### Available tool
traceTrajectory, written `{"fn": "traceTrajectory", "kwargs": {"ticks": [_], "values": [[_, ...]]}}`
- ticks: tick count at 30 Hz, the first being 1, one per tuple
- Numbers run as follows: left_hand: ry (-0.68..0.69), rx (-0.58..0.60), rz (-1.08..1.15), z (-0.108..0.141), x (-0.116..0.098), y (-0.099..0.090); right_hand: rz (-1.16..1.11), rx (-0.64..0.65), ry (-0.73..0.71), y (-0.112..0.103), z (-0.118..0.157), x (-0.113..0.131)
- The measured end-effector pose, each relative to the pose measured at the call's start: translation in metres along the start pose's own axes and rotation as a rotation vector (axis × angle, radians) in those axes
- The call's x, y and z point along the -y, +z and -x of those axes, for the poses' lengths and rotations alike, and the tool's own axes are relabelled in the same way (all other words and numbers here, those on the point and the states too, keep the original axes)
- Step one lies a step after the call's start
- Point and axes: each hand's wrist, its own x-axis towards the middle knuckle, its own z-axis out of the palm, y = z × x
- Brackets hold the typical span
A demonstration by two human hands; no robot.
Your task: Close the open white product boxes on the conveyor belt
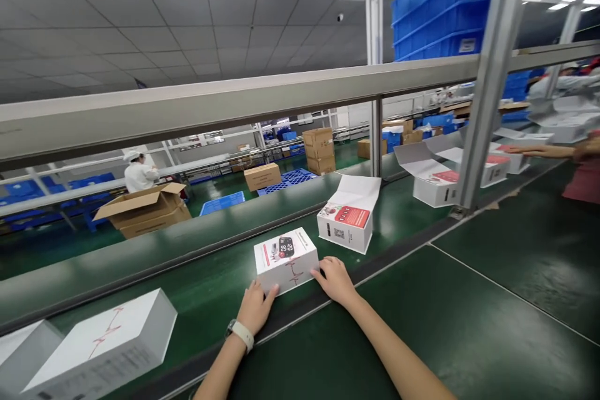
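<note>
Grasping a shut box (287, 256) between left hand (255, 309) and right hand (335, 278), just below the centre of the frame, on a green belt (206, 290). Bending left fingers around the near left corner, thumb on the front face; resting right fingers against the right end, thumb at the near corner.

Judging by the flat top, apparently fully closed. Can count as closed too, from the visible faces, a pair of white boxes (107, 337) at lower left, partly cut off by the frame edge. Can count as not yet closed an open box (344, 222) right of centre, just beyond the right hand, and a row of open boxes (435, 190) toward the upper right, near a co-worker's hand (539, 151).

Showing red-and-white print beneath the nearest raised lid; cannot tell contents deeper down. Likewise hidden from view: inside of a brown carton (152, 219) at middle left, with spread flaps, and inside of stacked blue crates (440, 19) at upper right.
</note>
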Motion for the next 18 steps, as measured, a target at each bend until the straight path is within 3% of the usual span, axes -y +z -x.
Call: {"fn": "traceTrajectory", "kwargs": {"ticks": [3, 9, 14, 16, 18], "values": [[-0.018, -0.069, -0.015, 0.010, -0.002, -0.018, -0.062, -0.058, -0.026, 0.003, 0.000, 0.013], [-0.237, -0.193, -0.104, 0.023, 0.001, -0.058, -0.215, -0.259, -0.050, 0.000, -0.004, 0.053], [-0.324, -0.186, -0.023, 0.020, 0.019, -0.077, -0.233, -0.248, -0.036, 0.008, -0.012, 0.082], [-0.367, -0.150, -0.027, 0.020, 0.023, -0.084, -0.215, -0.242, -0.070, 0.008, -0.013, 0.086], [-0.411, -0.162, -0.083, 0.021, 0.024, -0.094, -0.165, -0.324, -0.081, 0.003, -0.016, 0.081]]}}
